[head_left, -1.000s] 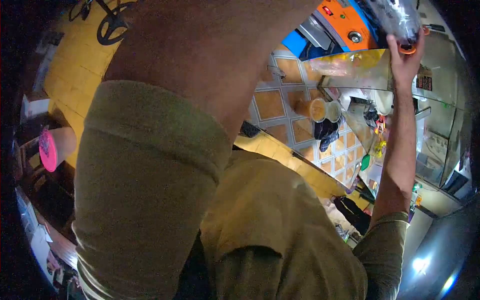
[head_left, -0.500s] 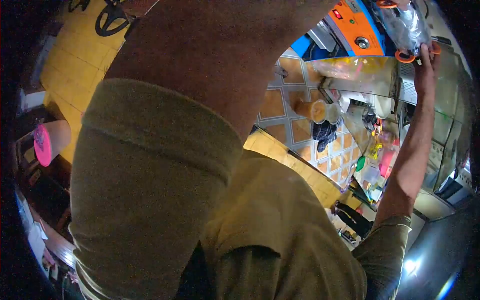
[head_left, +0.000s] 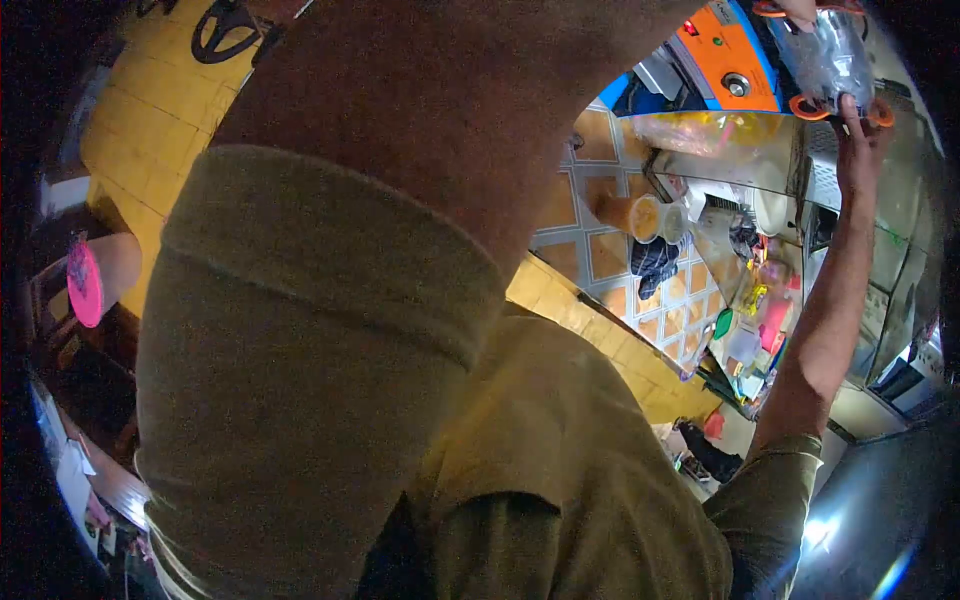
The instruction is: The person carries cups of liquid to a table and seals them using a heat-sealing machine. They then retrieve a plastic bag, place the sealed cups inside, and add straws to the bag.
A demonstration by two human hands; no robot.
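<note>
At the upper right, a sheet of clear, shiny plastic film (head_left: 830, 60) is stretched between orange ring-shaped parts (head_left: 808, 107). My right hand (head_left: 862, 140) is at the film's lower edge, its index finger lying along the plastic and the other fingers curled and partly hidden. Only some fingertips of my left hand (head_left: 801, 12) show at the top border, closed at the film's upper edge; my left arm fills the upper middle. Beside the film is an orange and blue machine (head_left: 735, 60) with a red switch and a black knob.
Below the machine, a cup of orange-brown drink (head_left: 640, 217) and a dark checked cloth (head_left: 653, 262) are on a tiled surface. Glass panels (head_left: 905, 200) border my right arm. Far left is a pink-lidded container (head_left: 87, 285). Dark clothing (head_left: 708, 450) shows low in the background.
The view has shifted slightly. My right hand and the film sit a little further right and lower in the view, and more of my left fingertips shows. The dark clothing in the background has changed position.
</note>
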